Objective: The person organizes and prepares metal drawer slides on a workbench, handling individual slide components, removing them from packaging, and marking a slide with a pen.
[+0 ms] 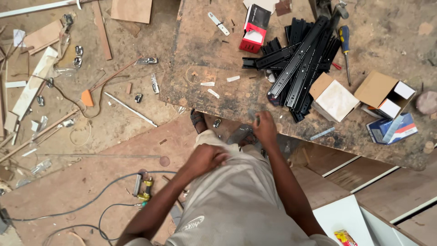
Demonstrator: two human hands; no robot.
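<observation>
The right hand (264, 127) pinched something small and grey at the workbench (205, 59) edge, too blurred to name or tell its axis. The left hand (207, 158) was curled shut against the pale trousers (236, 196), its contents hidden. Black drawer slides (298, 59) lay piled, long axes running diagonally toward the far right. Offcuts and cable (91, 202) littered the dusty floor.

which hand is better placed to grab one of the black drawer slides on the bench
Probably the right hand: it is raised at the bench edge, just below the slides, though it seems to pinch something small. The left hand rests lower, at the person's thigh.
</observation>
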